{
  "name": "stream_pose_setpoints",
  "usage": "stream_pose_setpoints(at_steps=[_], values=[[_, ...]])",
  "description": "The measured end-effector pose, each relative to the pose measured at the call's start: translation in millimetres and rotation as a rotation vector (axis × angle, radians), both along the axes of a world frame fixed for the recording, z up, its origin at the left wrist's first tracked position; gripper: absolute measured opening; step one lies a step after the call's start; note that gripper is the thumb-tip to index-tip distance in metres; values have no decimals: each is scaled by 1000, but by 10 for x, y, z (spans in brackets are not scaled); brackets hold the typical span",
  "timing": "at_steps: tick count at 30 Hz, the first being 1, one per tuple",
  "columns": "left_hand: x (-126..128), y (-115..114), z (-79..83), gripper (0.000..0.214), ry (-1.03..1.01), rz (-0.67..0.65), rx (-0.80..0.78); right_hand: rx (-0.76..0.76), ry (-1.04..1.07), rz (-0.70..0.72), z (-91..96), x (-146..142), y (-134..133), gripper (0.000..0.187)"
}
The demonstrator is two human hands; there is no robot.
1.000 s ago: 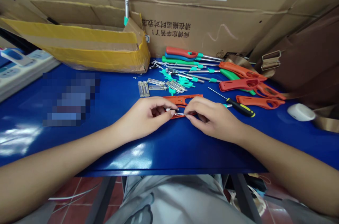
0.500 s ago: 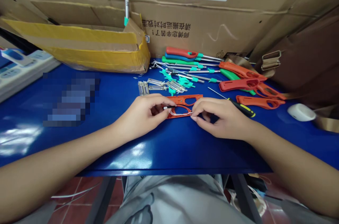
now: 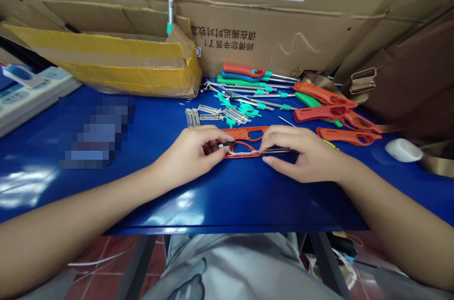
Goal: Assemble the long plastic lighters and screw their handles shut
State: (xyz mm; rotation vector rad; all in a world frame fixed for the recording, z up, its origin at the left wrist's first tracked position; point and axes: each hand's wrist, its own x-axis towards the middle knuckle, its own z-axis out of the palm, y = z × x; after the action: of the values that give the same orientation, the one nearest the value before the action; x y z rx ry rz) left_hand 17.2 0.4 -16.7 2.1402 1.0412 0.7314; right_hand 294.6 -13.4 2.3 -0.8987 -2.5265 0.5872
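My left hand is closed in a pinch on a small black igniter with a white end, at the left end of an orange lighter shell half. White wires run from it across the shell's oval opening to a dark metal tube. My right hand has its finger and thumb closed around that tube near its left end; the palm side is partly hidden. Just behind lies a second orange shell half, flat on the blue table.
Behind my hands lie clear fluid tanks, green plastic parts and metal lighter tubes. Orange shells and a white oval object are at right. A screwdriver is partly covered by my right hand. A yellow-taped box stands at left.
My right hand has shifted slightly right from the wires, and the dark tube now shows between its finger and thumb. My left hand holds the igniter in the same place.
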Motion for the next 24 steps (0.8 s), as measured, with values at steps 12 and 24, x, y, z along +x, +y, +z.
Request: stream_pose_setpoints(at_steps=[12,24], values=[[-5,15,-19,19,9,-5,-59,31,-115,-7,-72,125,150,14],[-12,31,-5,18,11,-5,-52,162,-147,30,-128,100,126,21]])
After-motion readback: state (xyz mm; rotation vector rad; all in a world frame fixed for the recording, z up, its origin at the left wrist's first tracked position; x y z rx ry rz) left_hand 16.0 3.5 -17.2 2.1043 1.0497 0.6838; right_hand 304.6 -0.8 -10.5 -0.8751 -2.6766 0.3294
